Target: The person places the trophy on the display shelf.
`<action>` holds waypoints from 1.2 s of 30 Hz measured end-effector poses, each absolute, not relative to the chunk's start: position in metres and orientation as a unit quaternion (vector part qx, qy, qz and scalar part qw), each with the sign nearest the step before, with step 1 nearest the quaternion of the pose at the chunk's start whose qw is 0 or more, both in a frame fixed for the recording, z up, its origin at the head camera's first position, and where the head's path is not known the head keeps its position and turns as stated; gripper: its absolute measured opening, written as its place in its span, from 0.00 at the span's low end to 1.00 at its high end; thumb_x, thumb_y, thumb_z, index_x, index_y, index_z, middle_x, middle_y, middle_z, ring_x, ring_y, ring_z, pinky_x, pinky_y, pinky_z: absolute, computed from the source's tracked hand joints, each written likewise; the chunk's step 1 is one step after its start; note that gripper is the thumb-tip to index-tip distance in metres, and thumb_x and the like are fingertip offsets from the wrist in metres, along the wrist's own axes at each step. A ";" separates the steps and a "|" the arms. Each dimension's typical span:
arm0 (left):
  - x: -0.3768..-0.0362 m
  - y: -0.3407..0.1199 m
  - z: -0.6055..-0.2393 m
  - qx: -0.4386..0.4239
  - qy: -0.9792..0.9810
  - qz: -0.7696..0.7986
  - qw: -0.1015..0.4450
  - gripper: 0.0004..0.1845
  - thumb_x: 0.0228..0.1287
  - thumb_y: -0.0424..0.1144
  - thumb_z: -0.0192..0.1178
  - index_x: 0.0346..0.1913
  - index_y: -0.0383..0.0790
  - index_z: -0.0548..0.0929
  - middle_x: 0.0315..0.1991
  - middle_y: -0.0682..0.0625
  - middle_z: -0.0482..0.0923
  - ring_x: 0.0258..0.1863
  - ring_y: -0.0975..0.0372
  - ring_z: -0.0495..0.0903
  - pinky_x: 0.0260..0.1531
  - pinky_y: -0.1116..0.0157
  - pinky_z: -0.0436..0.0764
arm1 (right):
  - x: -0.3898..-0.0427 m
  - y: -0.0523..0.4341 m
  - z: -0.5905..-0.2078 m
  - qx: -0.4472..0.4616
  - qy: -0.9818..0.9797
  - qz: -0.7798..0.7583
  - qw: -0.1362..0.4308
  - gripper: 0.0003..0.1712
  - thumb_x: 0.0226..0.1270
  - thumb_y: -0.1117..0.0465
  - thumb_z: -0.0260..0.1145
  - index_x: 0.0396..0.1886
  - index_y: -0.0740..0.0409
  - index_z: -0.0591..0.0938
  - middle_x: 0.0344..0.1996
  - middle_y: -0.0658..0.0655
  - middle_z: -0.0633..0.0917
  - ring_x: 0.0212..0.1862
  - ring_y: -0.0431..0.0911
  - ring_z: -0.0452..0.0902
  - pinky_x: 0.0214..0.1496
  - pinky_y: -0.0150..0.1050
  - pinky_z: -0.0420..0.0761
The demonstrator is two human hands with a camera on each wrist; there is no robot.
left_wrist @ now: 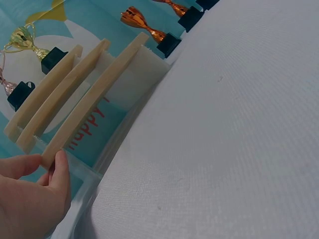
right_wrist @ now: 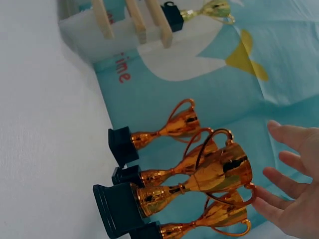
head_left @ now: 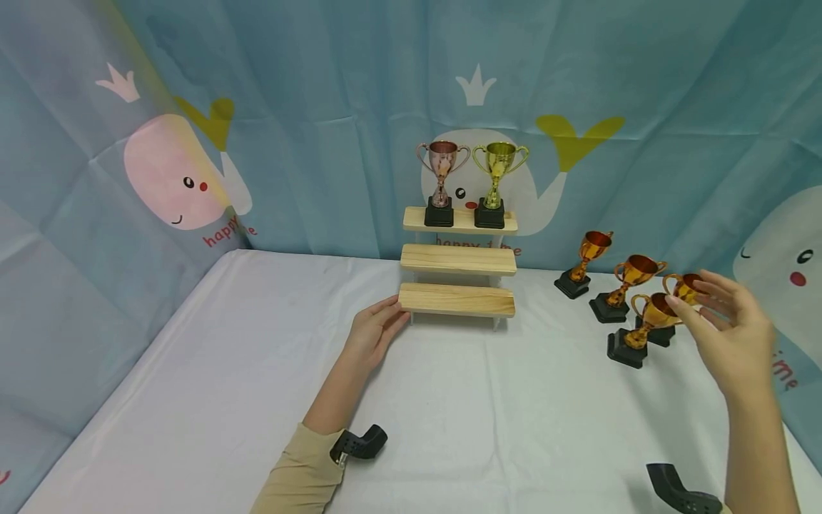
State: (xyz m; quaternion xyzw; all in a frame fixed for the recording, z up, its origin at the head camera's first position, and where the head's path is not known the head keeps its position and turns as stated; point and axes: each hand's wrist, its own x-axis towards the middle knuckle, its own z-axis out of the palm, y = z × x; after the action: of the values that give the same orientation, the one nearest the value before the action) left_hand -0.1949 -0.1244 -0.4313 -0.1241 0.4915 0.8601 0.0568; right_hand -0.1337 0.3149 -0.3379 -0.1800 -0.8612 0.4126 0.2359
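On the white bench (head_left: 257,400), the left hand (head_left: 375,332) rests spread against the wooden step shelf (head_left: 457,300) at centre, while the right hand (head_left: 732,335), fingers splayed, hovers beside four orange trophies (head_left: 632,282) at right.

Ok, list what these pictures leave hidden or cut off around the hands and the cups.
- Head view: the farthest right orange cup is partly covered by the right hand, so contact cannot be told.
- Right wrist view: the lowest cup is cut by the bottom edge.
- Left wrist view: the left hand is cut by the corner; only fingertips show at the bottom shelf.
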 end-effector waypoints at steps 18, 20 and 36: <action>-0.197 -0.124 -0.431 -0.134 0.495 0.857 0.058 0.24 0.81 0.25 0.52 0.75 0.22 0.67 0.73 0.32 0.66 0.72 0.48 0.72 0.63 0.69 0.85 | -0.138 0.337 -0.363 -0.097 -0.897 0.410 0.135 0.41 0.75 0.50 0.72 0.81 0.51 0.68 0.73 0.66 0.70 0.69 0.48 0.77 0.40 0.09 0.75; -0.197 -0.124 -0.431 -0.135 0.494 0.857 0.057 0.24 0.81 0.25 0.52 0.75 0.22 0.67 0.73 0.32 0.66 0.71 0.48 0.72 0.62 0.69 0.86 | -0.139 0.338 -0.365 -0.091 -0.896 0.413 0.137 0.40 0.75 0.52 0.72 0.81 0.52 0.68 0.72 0.66 0.70 0.57 0.34 0.77 0.39 0.10 0.76; -0.196 -0.124 -0.431 -0.124 0.495 0.858 0.057 0.24 0.82 0.25 0.51 0.75 0.21 0.66 0.74 0.31 0.64 0.73 0.47 0.70 0.64 0.68 0.84 | -0.142 0.340 -0.374 -0.078 -0.876 0.453 0.144 0.37 0.73 0.57 0.74 0.79 0.45 0.72 0.59 0.37 0.69 0.46 0.21 0.68 0.39 0.11 0.79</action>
State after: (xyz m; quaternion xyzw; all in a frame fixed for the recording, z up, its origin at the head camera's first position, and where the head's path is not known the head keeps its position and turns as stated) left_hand -0.1963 -0.1244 -0.4309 -0.1243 0.4955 0.8578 0.0572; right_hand -0.1423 0.3398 -0.3741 -0.0782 -0.8765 0.4528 0.1436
